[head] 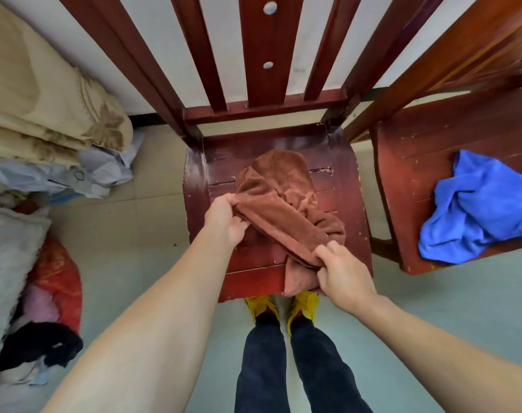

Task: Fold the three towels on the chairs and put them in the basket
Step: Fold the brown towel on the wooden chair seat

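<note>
Two towels show: a crumpled brown terry towel [283, 204] in the middle of the dark red wooden chair seat [337, 150], one corner hanging over its front edge, and a bunched blue cloth towel [474, 207] at the right edge of a second red wooden chair seat [432, 144]. The left hand [224, 219] pinches the brown towel's left end; the right hand [343, 272] clenches its near end. Pale floor tiles [152, 180] run to a white wall [170, 55], with piled bedding [45, 108] at left.
</note>
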A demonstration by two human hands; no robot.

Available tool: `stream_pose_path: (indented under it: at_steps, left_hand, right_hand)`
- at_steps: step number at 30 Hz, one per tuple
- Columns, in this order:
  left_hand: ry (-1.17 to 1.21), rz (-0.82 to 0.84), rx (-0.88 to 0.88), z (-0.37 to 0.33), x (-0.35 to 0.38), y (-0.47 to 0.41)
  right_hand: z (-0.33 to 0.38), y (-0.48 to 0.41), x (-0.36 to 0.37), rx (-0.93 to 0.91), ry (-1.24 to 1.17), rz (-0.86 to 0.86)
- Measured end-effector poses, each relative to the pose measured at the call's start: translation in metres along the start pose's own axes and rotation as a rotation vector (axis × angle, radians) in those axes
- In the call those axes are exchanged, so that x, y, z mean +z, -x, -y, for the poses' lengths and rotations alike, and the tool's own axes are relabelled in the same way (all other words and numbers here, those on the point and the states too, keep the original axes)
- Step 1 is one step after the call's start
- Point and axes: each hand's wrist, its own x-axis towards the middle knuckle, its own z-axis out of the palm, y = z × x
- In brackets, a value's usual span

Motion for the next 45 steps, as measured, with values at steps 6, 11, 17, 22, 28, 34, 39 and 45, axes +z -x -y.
stream_pose_path:
  at_steps: [6, 11, 17, 22, 28, 34, 39, 45]
  left_hand:
    - [-0.171, -0.116, 0.046, -0.012, -0.049, -0.002]
    - [-0.379, -0.149, 0.067, -0.007, -0.082, -0.002]
    - [-0.501, -0.044, 0.051, 0.003, -0.083, -0.005]
    - [-0.42, -0.207, 0.23, -0.007, -0.086, -0.017]
    - [-0.716, -0.407, 0.354, -0.013, -0.084, -0.012]
    - [-1.374, -0.451, 0.454, -0.009, -0.062, -0.002]
    - [-1.376, -0.289, 0.737, -0.023, -0.002, -0.012]
    - [-1.428, -0.185, 0.539, -0.006, 0.018, -0.028]
  right_hand:
    - [0.005, -0.013, -0.014, 0.114, -0.151, 0.099]
    - [0.015, -0.053, -0.052, 0.261, -0.277, -0.242]
    - [0.032, -0.119, -0.066, 0.397, -0.413, -0.188]
    - [0.033, -0.139, -0.05, 0.49, -0.426, -0.017]
    - [0.018, -0.149, -0.084, 0.432, -0.541, -0.294]
    - [0.017, -0.157, -0.113, 0.257, -0.443, -0.446]
    - [0.006, -0.116, -0.062, 0.035, -0.224, -0.186]
    - [-0.007, -0.097, -0.027, 0.07, -0.22, -0.034]
